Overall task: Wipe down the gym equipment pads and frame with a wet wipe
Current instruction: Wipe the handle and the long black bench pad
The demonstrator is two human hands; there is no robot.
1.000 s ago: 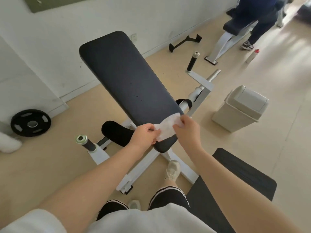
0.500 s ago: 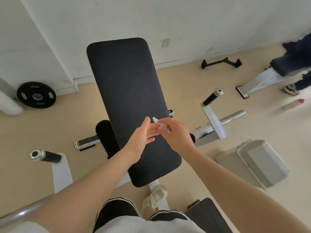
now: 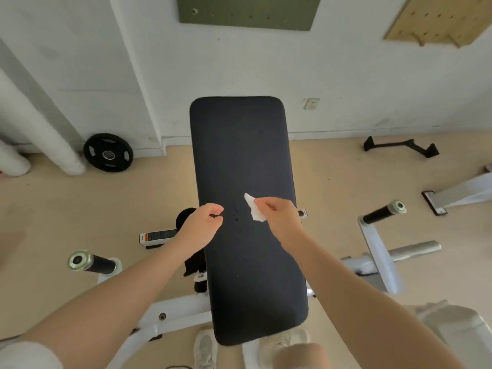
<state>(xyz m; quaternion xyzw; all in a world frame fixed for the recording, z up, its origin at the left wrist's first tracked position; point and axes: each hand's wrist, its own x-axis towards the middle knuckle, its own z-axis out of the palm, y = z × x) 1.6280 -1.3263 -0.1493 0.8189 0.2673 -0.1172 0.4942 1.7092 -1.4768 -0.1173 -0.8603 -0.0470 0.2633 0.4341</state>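
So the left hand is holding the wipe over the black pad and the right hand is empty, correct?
Not quite: the hands are swapped. In the head view the right hand pinches the wipe over the black pad, and the left hand is the empty one, its fingers loosely curled.

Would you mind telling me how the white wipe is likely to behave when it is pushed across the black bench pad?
The wet wipe looks thin and floppy: it hangs crumpled from the right hand, so it will probably bunch unless spread flat. It seems very light. The bench pad looks matte, so the wipe may drag.
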